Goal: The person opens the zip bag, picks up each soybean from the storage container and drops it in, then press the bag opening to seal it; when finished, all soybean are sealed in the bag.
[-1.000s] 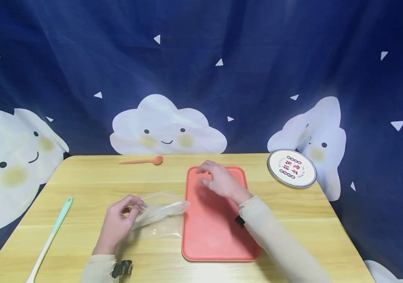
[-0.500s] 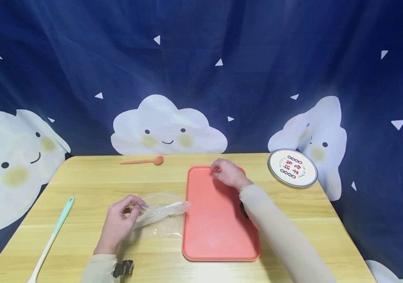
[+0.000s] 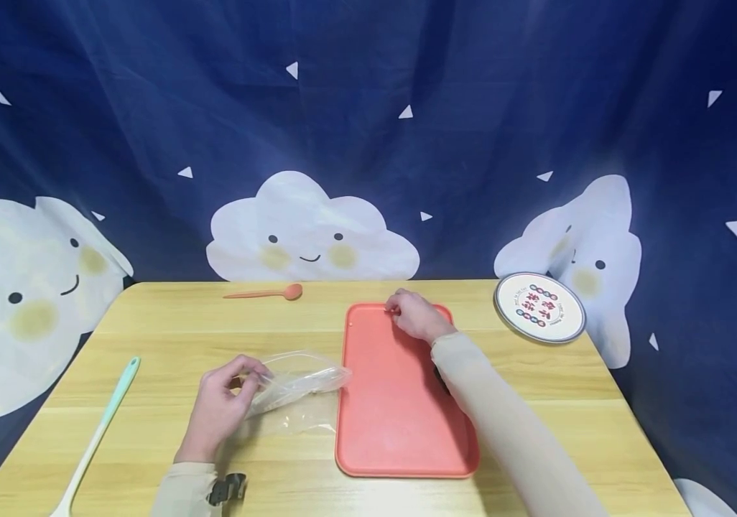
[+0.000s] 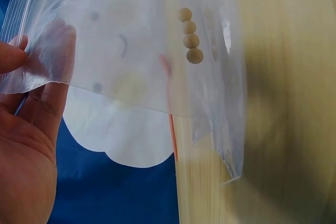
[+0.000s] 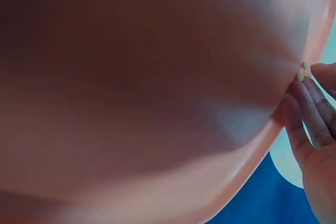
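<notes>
My left hand (image 3: 220, 402) pinches the zip-seal edge of a clear zip bag (image 3: 300, 388) between thumb and fingers. Several round tan beans (image 4: 191, 40) lie in a row inside the bag in the left wrist view. At the far edge of the coral-red tray (image 3: 407, 424) is my right hand (image 3: 416, 316), thumb and fingers reaching down to the rim. Two small pale beans (image 5: 300, 77) sit right at its fingertips (image 5: 297, 88) in the right wrist view, not plainly clasped. Another pale bean (image 3: 350, 324) lies near the tray's far left corner.
An orange spoon (image 3: 265, 294) lies near the table's back edge. On the left is a long utensil (image 3: 100, 427) with a mint-green handle end. A round plate with red lettering (image 3: 539, 307) stands at the back right corner. Blue cloud-patterned cloth hangs behind the table.
My right hand has moved right along the tray's far edge and its fingers have come down to the rim. The left hand and the bag have stayed in place.
</notes>
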`<action>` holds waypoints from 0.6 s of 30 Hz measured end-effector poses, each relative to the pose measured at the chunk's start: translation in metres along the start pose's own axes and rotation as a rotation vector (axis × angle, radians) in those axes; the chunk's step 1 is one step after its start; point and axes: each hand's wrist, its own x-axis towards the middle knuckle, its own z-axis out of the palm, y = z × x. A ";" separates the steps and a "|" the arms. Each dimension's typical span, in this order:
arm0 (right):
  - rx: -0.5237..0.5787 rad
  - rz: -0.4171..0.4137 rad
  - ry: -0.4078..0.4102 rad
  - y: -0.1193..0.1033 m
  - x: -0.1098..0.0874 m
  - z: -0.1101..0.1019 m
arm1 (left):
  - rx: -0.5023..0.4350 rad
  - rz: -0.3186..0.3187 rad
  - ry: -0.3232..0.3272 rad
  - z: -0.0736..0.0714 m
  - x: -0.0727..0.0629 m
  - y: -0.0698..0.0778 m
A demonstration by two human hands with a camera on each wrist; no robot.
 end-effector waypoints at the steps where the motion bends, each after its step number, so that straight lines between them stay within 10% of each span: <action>1: -0.015 0.003 -0.003 0.000 0.000 0.000 | 0.000 0.002 0.000 0.000 0.000 0.000; 18: -0.081 0.018 -0.050 0.003 0.001 0.002 | 0.002 -0.009 0.003 0.000 -0.001 0.000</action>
